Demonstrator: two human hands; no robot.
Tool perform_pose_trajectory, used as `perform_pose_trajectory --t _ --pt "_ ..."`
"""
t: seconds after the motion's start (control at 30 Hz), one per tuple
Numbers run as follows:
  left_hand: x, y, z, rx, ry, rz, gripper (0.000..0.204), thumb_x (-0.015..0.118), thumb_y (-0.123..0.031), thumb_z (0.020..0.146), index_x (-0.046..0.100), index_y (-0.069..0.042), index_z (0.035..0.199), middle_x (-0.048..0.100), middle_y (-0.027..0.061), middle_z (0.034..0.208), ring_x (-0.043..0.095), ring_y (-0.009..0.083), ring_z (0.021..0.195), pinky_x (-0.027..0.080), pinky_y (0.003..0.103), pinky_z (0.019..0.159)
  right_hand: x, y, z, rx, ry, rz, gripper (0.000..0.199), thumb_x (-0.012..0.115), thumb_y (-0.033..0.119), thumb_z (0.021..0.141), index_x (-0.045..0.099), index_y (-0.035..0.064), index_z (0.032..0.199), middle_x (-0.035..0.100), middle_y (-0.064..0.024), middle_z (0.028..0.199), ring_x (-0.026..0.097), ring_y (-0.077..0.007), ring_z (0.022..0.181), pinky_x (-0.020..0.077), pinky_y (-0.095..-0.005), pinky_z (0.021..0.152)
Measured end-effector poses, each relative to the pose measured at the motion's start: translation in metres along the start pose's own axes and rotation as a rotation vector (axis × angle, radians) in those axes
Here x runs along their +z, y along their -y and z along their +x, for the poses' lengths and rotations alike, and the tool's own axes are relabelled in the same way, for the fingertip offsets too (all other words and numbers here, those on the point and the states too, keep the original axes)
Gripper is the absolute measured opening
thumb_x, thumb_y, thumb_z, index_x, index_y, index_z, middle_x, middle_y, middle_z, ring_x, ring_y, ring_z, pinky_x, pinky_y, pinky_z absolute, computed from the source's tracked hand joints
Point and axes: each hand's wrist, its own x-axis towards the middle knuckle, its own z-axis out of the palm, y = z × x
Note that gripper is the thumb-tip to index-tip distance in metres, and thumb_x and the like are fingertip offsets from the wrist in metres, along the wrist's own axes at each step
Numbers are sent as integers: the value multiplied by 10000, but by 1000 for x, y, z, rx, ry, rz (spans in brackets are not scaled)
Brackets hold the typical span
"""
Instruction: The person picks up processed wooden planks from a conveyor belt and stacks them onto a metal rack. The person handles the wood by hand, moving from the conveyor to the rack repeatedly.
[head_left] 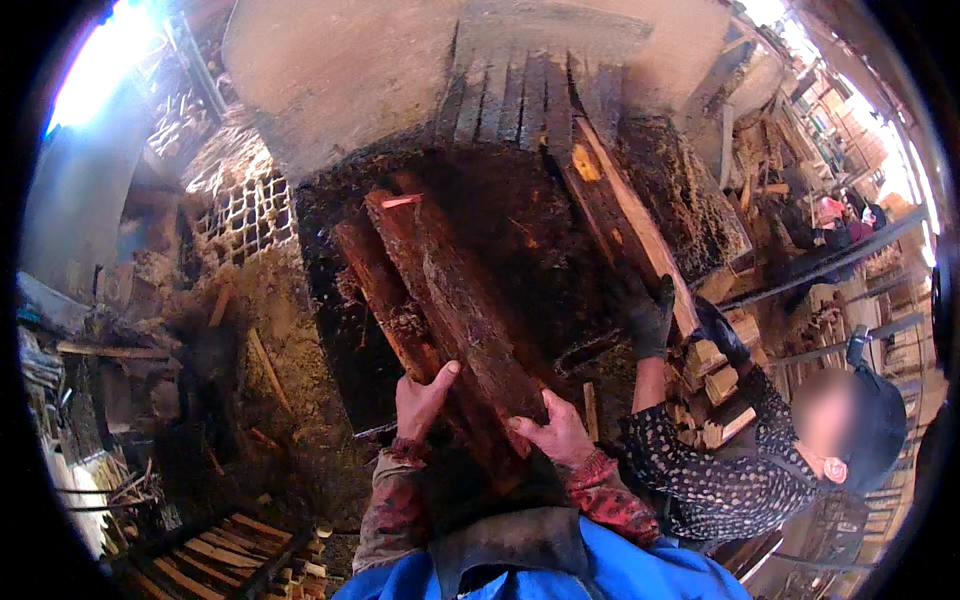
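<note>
Two long reddish-brown bark-covered wood slabs lie side by side in front of me, running from my body out over a dark work surface (pixel 330 385). My left hand (pixel 424 402) is closed on the left edge of the slabs, its thumb on top and its fingers hidden underneath. My right hand (pixel 560 432) grips the right edge of the wider slab (pixel 455 290) nearer my body, thumb on the bark. The narrower slab (pixel 378 300) lies along the wider one's left side. Both near ends sit in shadow by my dark apron (pixel 510 550).
At right, a co-worker's dark-gloved hand (pixel 642 315) holds a long pale-edged board (pixel 640 220) beside mine. Cut wood blocks (pixel 725 400) are piled past it. A wire mesh (pixel 250 215) stands far left; slats (pixel 215 555) lie lower left. Metal bars (pixel 840 260) cross the right side.
</note>
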Motion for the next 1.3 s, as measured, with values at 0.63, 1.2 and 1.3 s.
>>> perform_pose_trajectory --t 0.63,1.2,1.3 --pt "1 -3 -3 -99 -90 14 412 722 -271 786 630 53 1022 662 71 951 605 137 851 474 282 770 5 -1 3 -173 -29 -586 448 677 462 760 590 30 837 608 -189 671 610 -372 646 488 -435 561" --pt "3 1 -2 -125 -127 -15 417 736 -246 771 619 58 1033 648 83 1007 593 147 894 458 283 814 -9 -21 22 -264 -267 -533 397 725 228 736 588 -11 1021 546 -167 1039 533 -348 970 463 -400 818" --pt "0 16 2 -62 -112 -62 420 739 -254 770 620 54 1029 648 77 1011 593 143 893 456 286 819 -12 -19 25 -252 -276 -564 437 711 218 750 562 -13 1089 517 -177 1100 497 -352 1027 442 -406 861"
